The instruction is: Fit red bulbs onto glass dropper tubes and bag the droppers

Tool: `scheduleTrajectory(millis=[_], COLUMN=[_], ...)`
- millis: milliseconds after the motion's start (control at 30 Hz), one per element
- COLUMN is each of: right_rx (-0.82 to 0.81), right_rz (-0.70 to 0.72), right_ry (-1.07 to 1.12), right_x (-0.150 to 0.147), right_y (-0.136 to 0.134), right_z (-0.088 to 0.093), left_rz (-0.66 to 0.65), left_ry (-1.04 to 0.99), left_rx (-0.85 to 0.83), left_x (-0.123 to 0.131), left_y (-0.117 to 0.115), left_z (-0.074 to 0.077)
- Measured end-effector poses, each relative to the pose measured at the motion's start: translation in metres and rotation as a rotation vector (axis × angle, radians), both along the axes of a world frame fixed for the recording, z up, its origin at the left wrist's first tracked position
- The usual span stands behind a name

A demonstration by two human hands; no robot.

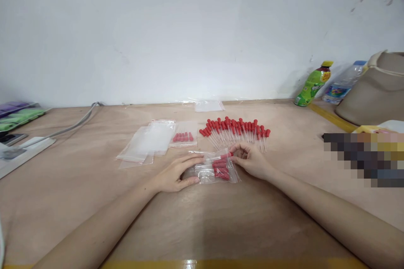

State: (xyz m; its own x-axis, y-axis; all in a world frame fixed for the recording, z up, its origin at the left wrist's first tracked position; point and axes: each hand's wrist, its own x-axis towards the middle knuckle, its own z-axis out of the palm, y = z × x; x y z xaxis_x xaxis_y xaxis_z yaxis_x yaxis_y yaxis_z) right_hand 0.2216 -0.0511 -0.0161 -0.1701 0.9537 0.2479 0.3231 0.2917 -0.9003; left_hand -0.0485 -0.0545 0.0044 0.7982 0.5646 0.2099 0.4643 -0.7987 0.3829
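Observation:
A clear zip bag [205, 172] lies flat in front of me, with several red-bulbed droppers [221, 170] inside, their bulbs to the right. My left hand [179, 173] rests on the bag's left end, thumb and fingers spread apart. At the bag's right end, my right hand [249, 159] is closed in a pinch at the red bulb of one dropper [226, 156], whose stem points left into the bag. Just behind is a fanned pile of loose droppers [235, 128], red bulbs facing away from me.
Flat zip bags [142, 143] lie overlapped at left, beside a filled bag of droppers [183, 136]. Another bag [208, 106] lies by the wall. A green bottle [314, 84], a clear bottle [344, 82] and a beige bag [374, 88] stand right. A grey cable [75, 122] runs left.

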Motion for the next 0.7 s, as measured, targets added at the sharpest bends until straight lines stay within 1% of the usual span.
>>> scheduleTrajectory(millis=[67,167,200,267,333,400,467,600,667,700], right_rx=[-0.040,-0.188,-0.225,-0.253,-0.226,-0.160,-0.077,0.109,0.145,0.129], right_rz=[0.049,0.123,0.122,0.069,-0.008,-0.068,-0.074,0.038,0.152,0.230], right_ry=[0.025,0.101,0.121,0.141,0.122,0.084,0.023,-0.189,-0.231,-0.224], right_x=[-0.001,-0.002,-0.003,-0.004,-0.005,-0.006,-0.007,-0.004,-0.001,0.000], right_y=[-0.001,-0.001,0.000,0.001,0.002,0.002,0.002,0.001,0.001,0.001], right_z=[0.001,0.002,0.001,0.000,-0.003,-0.007,-0.010,-0.008,-0.002,0.001], left_rz=[0.002,0.003,0.005,0.008,0.012,0.017,0.015,0.003,0.000,-0.003], left_ry=[0.007,0.014,0.018,0.024,0.024,0.022,0.018,0.005,0.001,-0.001], left_rx=[-0.007,-0.006,-0.005,-0.007,-0.011,-0.015,-0.017,-0.014,-0.013,-0.012], left_x=[0.000,-0.001,-0.001,-0.001,-0.001,-0.001,0.000,0.000,0.000,0.000], left_y=[0.000,0.000,0.000,0.000,0.000,0.000,0.000,0.000,0.000,0.000], left_z=[0.001,0.001,0.001,0.000,0.000,0.000,0.000,0.001,0.001,0.001])
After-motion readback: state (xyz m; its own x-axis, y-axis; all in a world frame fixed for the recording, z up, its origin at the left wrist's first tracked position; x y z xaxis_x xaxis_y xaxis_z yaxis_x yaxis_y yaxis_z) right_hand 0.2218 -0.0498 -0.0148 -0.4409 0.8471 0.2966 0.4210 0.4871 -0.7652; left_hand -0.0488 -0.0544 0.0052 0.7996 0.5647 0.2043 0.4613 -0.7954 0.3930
